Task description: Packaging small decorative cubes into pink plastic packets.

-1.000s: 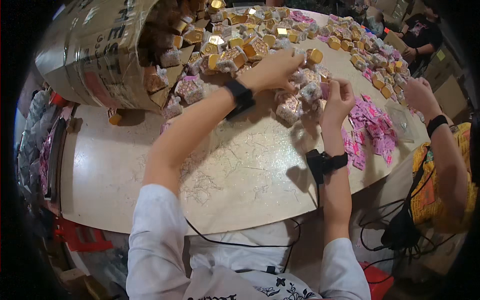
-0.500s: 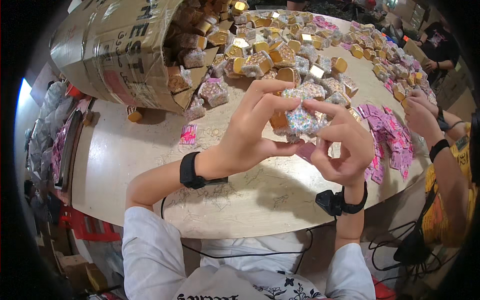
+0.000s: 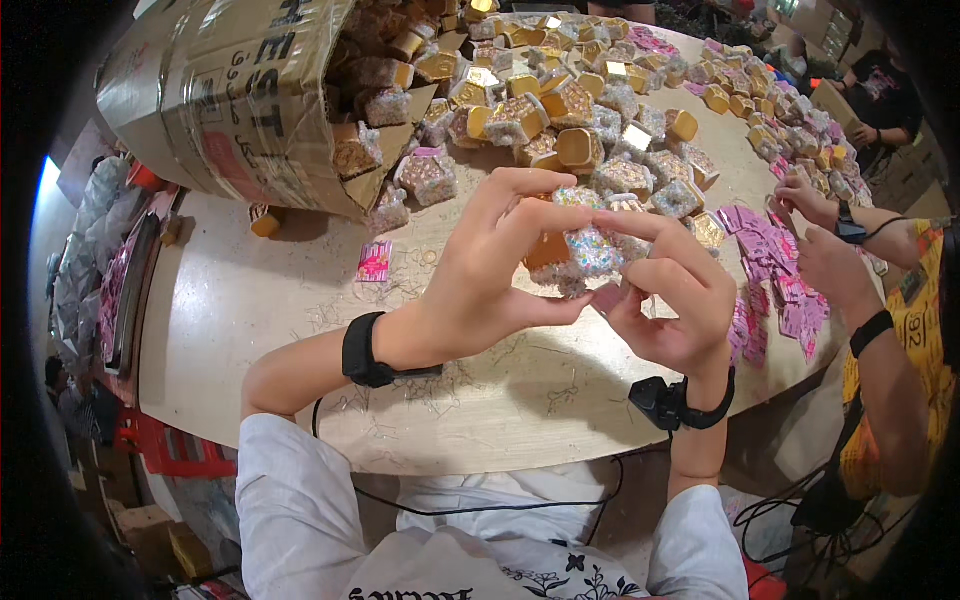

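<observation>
A small gold box coated in clear, iridescent glitter beads (image 3: 597,250) is raised over the table in front of me. My left hand (image 3: 490,265) grips it from the left, fingers along its top and thumb under its lower edge. On the other side, my right hand (image 3: 675,290) has its index fingertip against the box's top, near the left fingertips. Its thumb and other fingers are curled and pinch a small pink tag (image 3: 606,298) just below the box. Both wrists wear black bands.
Many similar beaded gold boxes (image 3: 570,105) spread across the far table, spilling from a tipped cardboard carton (image 3: 220,110). A pink card (image 3: 374,262) lies left. Pink tags (image 3: 775,270) are heaped right, beside another person's hands (image 3: 835,265). Thin fastener scraps litter the tabletop (image 3: 250,340).
The box is tilted a little and shifted slightly left in my hands. My grip stays much the same. The other person's hands at the right have moved apart over the pink tags.
</observation>
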Motion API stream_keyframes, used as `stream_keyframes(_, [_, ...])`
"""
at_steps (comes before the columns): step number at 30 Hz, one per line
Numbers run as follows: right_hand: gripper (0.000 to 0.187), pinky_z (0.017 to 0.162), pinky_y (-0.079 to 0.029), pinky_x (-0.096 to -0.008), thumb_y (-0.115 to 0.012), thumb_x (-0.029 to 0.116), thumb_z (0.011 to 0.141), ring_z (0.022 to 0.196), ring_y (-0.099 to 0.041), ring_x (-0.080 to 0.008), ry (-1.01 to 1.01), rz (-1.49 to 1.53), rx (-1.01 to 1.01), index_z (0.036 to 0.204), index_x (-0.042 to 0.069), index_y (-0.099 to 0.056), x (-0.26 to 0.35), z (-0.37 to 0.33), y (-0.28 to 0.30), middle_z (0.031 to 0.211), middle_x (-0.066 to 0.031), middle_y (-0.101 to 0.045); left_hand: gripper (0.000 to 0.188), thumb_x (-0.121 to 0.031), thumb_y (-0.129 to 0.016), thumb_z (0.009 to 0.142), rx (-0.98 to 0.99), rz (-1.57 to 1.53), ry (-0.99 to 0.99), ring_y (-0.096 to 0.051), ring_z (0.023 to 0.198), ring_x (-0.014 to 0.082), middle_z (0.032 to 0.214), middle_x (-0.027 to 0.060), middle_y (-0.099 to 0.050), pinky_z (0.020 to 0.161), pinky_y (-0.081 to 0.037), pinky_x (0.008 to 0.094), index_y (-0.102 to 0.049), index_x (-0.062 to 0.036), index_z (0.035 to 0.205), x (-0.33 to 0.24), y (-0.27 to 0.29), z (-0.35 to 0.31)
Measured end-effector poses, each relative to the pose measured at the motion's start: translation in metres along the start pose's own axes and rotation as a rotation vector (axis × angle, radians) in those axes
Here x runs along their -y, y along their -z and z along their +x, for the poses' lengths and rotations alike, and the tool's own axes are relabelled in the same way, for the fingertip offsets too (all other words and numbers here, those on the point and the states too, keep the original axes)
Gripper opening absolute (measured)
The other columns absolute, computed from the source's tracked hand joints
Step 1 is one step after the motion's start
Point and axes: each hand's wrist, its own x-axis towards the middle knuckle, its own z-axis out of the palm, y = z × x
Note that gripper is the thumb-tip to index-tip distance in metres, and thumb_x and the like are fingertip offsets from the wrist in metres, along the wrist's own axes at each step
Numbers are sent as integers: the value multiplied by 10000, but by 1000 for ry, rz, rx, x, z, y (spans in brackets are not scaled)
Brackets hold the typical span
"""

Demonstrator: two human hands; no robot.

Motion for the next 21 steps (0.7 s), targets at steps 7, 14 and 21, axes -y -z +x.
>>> stream_keyframes(7, [244, 595, -473, -350, -684, -56, 585, 897, -652, -300, 100, -109, 70, 692, 26, -481, 3, 0, 3, 696, -77, -466, 582, -174, -826, 570, 34, 128, -40, -546, 997, 293, 1198, 144, -521, 817, -428, 394, -613, -99, 1106, -1, 4, -1])
stream_keyframes(14, [237, 632, -464, -348, -717, 49, 590, 759, -587, -242, 81, -231, 82, 732, 20, -529, -3, -3, 3, 735, -68, -502, 547, -275, -797, 602, 121, 476, -186, -546, 987, 272, 1140, 101, -570, 822, -406, 365, -639, -120, 1103, -15, 16, 11])
stream_keyframes(21, [259, 674, -470, -347, -672, 42, 660, 777, -590, -231, 166, -428, 59, 913, -10, -646, -5, -10, -6, 800, -70, -566, 521, -161, -801, 574, 94, 258, 107, -537, 998, 284, 1079, 100, -569, 847, -435, 358, -628, -91, 1061, -6, 14, 6])
